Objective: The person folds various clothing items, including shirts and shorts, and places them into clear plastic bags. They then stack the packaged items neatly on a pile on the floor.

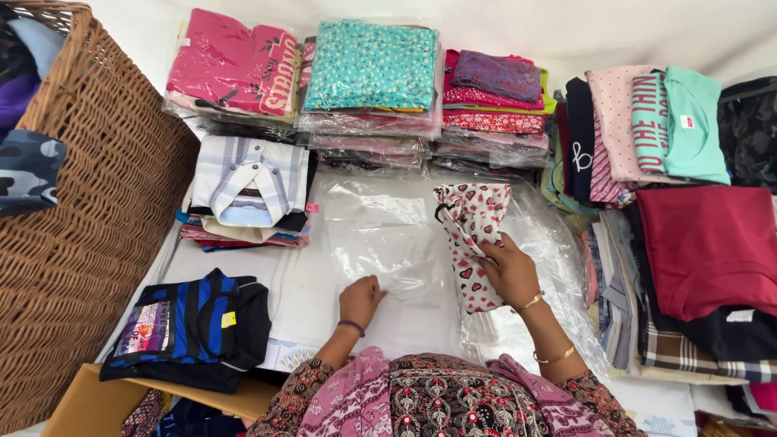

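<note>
My right hand [510,271] grips a folded white garment with red and black hearts [472,235], holding it just above the work surface. My left hand [361,299] presses with closed fingers on the near edge of a clear plastic bag [380,231] lying flat in the middle. More clear plastic sheets [542,243] lie under and to the right of the heart garment.
A big wicker basket [97,202] holding clothes stands at the left. Stacks of bagged garments [372,77] line the back. Folded clothes [696,243] pile at the right, a striped shirt stack [247,190] and a blue-black striped top [190,324] at the left.
</note>
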